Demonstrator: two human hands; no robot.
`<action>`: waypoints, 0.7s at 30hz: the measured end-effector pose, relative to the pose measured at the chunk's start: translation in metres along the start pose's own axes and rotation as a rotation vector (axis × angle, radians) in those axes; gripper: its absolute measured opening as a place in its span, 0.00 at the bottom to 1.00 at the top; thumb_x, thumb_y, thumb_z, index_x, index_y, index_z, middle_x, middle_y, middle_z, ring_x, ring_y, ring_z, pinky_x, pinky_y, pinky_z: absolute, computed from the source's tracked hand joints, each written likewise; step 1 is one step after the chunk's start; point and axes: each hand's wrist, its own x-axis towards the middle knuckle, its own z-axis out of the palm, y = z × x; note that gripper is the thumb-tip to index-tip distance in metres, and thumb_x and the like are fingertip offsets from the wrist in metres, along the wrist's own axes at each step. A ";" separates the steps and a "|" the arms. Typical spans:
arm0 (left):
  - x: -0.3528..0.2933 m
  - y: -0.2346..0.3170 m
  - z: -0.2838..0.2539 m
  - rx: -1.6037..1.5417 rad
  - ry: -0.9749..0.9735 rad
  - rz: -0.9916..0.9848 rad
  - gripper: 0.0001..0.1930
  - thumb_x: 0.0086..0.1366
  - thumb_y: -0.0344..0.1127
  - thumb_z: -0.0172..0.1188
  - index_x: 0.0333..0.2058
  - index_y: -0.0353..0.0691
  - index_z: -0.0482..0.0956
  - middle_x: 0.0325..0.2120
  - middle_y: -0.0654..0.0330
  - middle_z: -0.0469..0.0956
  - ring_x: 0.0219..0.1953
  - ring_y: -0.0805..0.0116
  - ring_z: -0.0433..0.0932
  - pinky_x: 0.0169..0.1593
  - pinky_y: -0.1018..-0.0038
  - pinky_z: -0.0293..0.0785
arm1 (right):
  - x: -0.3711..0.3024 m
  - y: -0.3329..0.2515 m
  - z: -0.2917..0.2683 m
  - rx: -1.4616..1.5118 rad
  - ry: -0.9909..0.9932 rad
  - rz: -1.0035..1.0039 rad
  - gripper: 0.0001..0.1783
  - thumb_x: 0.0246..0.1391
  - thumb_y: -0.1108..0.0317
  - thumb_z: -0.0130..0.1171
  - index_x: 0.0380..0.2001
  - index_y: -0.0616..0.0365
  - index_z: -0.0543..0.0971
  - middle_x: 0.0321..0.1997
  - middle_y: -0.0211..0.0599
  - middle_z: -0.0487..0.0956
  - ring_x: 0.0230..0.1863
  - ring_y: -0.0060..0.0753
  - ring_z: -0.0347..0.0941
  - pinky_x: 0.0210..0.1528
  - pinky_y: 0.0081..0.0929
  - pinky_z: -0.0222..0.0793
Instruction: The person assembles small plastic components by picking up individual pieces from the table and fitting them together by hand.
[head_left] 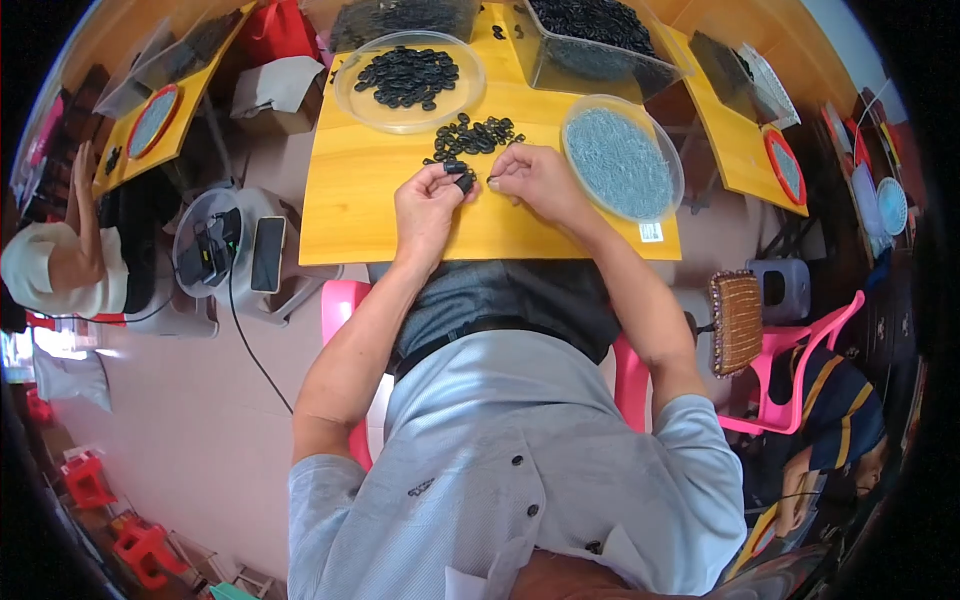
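Landmark: yellow table, seen from above, person seated at its near edge.
Left hand: left hand over the table's middle, fingers pinched on a small black part; thumb and forefinger closed around it.
Right hand: right hand just beside the left, over the table's middle; fingertips pinched together on something thin and small, too small to tell what.
Loose pile: heap of black parts on the table just beyond both hands.
Left dish: clear round dish at the table's far left, holding more black parts.
Right dish: clear round dish of grey-blue small pieces at the table's right edge, near the right hand.
Far bin: clear bin of black parts at the table's far right corner.
Beside table: phone on a stool left of the table.
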 end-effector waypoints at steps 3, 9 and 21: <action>0.001 0.001 0.001 0.040 -0.013 -0.011 0.07 0.60 0.19 0.57 0.38 0.29 0.77 0.32 0.56 0.81 0.32 0.73 0.80 0.40 0.80 0.76 | -0.001 -0.001 -0.002 0.252 -0.060 0.053 0.06 0.54 0.70 0.61 0.31 0.62 0.79 0.24 0.30 0.79 0.26 0.16 0.72 0.29 0.16 0.67; 0.002 -0.003 0.000 0.097 -0.021 0.004 0.06 0.61 0.20 0.57 0.38 0.30 0.78 0.31 0.56 0.81 0.31 0.71 0.81 0.39 0.79 0.77 | 0.001 0.005 0.000 0.525 -0.058 0.102 0.07 0.54 0.72 0.60 0.36 0.62 0.78 0.27 0.33 0.80 0.26 0.20 0.75 0.31 0.17 0.69; 0.000 0.001 0.002 0.116 0.008 -0.014 0.06 0.61 0.20 0.58 0.37 0.29 0.77 0.29 0.55 0.81 0.29 0.71 0.80 0.37 0.80 0.76 | -0.003 0.003 0.008 0.681 -0.064 0.097 0.07 0.56 0.75 0.57 0.38 0.63 0.75 0.35 0.39 0.80 0.35 0.28 0.80 0.38 0.21 0.75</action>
